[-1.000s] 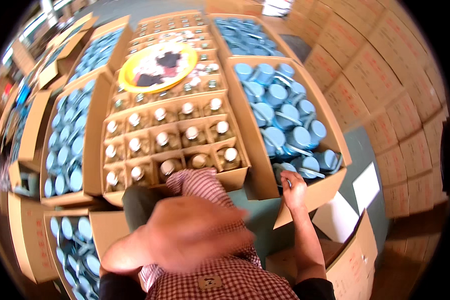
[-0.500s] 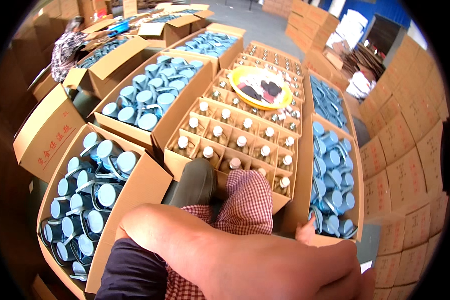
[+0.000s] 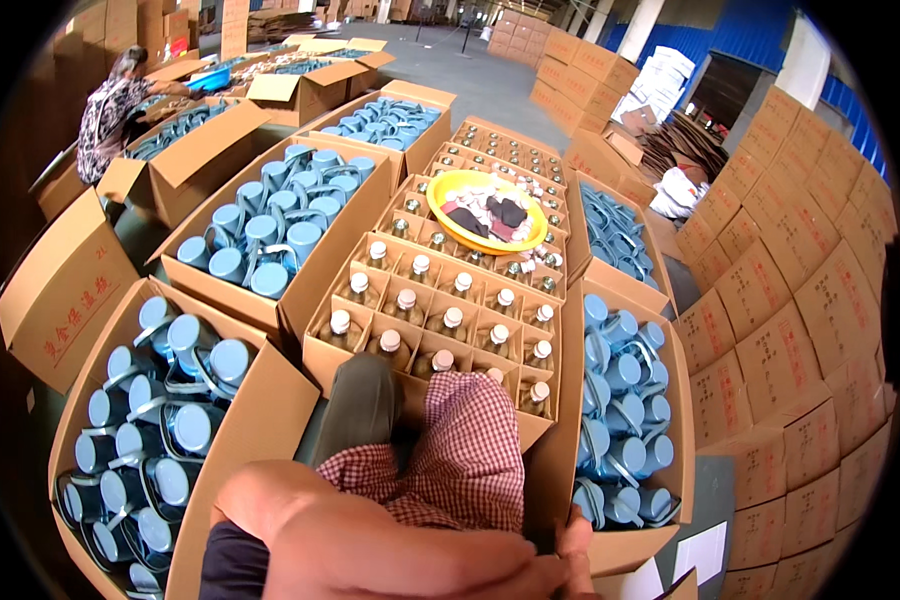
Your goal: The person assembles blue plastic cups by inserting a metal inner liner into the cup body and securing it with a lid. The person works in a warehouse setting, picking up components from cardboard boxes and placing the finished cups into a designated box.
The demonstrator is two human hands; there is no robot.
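Observation:
My bare left forearm stretches across the lower middle toward the right, over my checked apron. At its end my left hand sits low in the picture, its fingers hidden. Beside it my right hand grips the near left corner of the right cardboard box. Packed inside that box are blue lidded flasks with curved handles. Before my knees stands a divided carton of clear glass bottles, most with white stoppers. On the carton's far part rests a yellow basin of small white and dark pieces.
Another open box of blue flasks stands close on my left, with more flask boxes behind. Stacked cartons wall the right side. A co-worker bends over boxes at far left. A white sheet lies at lower right.
The view has shifted, so the scene lies lower and farther left. My arms have drawn down and left in the picture; my right hand remains at the right box's near corner.

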